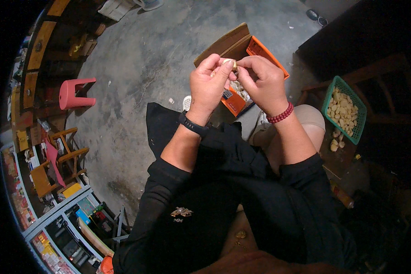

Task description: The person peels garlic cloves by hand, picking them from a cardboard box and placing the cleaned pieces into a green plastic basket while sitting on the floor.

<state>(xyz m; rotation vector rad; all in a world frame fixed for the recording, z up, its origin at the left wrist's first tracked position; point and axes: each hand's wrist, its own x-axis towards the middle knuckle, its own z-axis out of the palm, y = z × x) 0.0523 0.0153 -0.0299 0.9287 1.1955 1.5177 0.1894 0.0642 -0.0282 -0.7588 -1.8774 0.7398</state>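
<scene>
A small pale garlic clove [234, 65] is pinched between the thumb and fingers of my left hand [207, 84]. The fingertips of my right hand [263, 78] meet it from the other side, pinching its end. Both hands are above an open orange cardboard box [238, 104] on the floor, with whitish papery skins [240, 89] inside. My hands hide part of the box. To my right, a green plastic basket [362, 114] holds many pale peeled cloves [342, 108]. A few more cloves [335, 145] lie just outside its near edge.
A pink plastic stool [70, 94] stands on the grey concrete floor [130, 78] to the left. Wooden drawers [37, 46], a wooden chair [70, 154] and metal-framed shelves [60, 205] with packaged goods line that side. Dark wooden furniture [356, 82] is on the right.
</scene>
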